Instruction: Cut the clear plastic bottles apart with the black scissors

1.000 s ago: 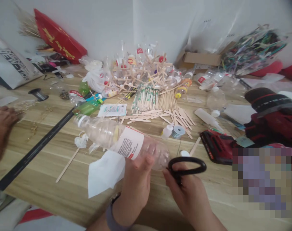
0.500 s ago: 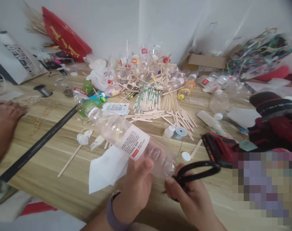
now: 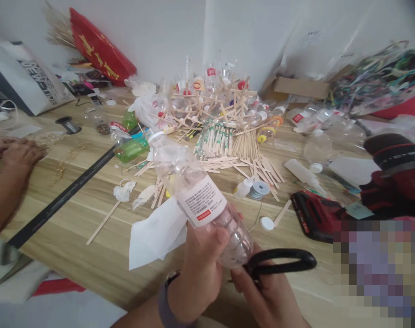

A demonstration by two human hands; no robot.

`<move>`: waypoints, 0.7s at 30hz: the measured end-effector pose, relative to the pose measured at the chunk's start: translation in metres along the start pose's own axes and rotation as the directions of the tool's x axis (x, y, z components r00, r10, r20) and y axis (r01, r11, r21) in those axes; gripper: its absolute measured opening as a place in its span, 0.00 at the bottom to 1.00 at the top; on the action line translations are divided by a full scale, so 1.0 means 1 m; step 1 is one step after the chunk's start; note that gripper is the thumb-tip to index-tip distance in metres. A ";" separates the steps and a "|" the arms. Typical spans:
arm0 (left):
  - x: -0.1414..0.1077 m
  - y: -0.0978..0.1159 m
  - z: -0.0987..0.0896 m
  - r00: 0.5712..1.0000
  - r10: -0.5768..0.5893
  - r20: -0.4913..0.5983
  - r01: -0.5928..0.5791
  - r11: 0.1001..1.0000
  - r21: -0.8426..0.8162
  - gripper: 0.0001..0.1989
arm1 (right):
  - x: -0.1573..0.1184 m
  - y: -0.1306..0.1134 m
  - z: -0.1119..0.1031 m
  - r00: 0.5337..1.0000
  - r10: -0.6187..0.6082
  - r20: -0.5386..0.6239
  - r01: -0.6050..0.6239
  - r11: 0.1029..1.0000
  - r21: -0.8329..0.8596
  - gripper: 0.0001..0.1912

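My left hand [image 3: 204, 259], with a band on its wrist, is wrapped round the lower part of a clear plastic bottle [image 3: 180, 171]. The bottle tilts, its white cap toward the upper left and its base toward my right hand; a white printed label circles its middle. In my right hand [image 3: 262, 287] is a pair of scissors [image 3: 282, 261] with black handles. One handle loop sticks out to the right, while the blades are mostly hidden by my fingers and the bottle's base. White paper [image 3: 153, 241] lies on the table beyond my left hand.
Wooden craft sticks [image 3: 245, 141] and several bottles are heaped at the back. A red and black power tool [image 3: 313, 216] lies at the right, near a wire spool [image 3: 259, 190]. Another person's hands [image 3: 19, 152] work at the left. A black strip [image 3: 64, 200] crosses the table.
The bottle has swung more upright, its cap moving right and up, its base slightly lower. Both hands keep their hold, and the whole view has shifted a little.
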State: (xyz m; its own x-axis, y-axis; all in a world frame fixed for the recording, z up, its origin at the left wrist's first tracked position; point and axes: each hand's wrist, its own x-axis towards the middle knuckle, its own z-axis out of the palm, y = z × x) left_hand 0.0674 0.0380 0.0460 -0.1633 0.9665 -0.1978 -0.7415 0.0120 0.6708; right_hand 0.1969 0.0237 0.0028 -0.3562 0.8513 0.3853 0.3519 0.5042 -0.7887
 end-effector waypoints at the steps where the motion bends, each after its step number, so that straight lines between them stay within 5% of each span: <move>1: -0.001 0.000 0.001 1.000 0.005 -0.014 -0.005 1.000 0.024 0.28 | 0.002 -0.001 -0.002 0.999 -0.041 0.003 0.041 0.997 -0.061 0.06; 7: -0.003 -0.002 0.003 0.992 0.098 -0.084 -0.089 0.991 0.103 0.27 | 0.011 -0.007 -0.010 0.958 -0.287 -0.023 0.267 0.915 -0.303 0.10; 13: -0.008 -0.008 0.001 0.985 0.126 -0.114 -0.110 0.984 0.140 0.26 | 0.004 0.002 -0.010 0.937 -0.335 -0.095 0.245 0.828 -0.505 0.11; 17: -0.009 -0.004 0.004 0.994 0.065 -0.082 -0.057 0.994 0.094 0.29 | 0.003 0.005 -0.011 0.957 -0.273 -0.097 0.226 0.913 -0.339 0.07; 21: -0.010 0.001 0.004 0.999 0.042 -0.015 -0.040 0.997 0.068 0.28 | -0.001 0.002 -0.007 0.995 -0.026 -0.095 0.024 1.000 -0.017 0.10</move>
State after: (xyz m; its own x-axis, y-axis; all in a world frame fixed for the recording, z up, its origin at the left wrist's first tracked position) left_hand 0.0711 0.0291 0.0514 -0.2037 0.9623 -0.1804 -0.6884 -0.0097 0.7253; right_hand 0.2041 0.0246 0.0037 -0.2811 0.8480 0.4494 0.3574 0.5271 -0.7710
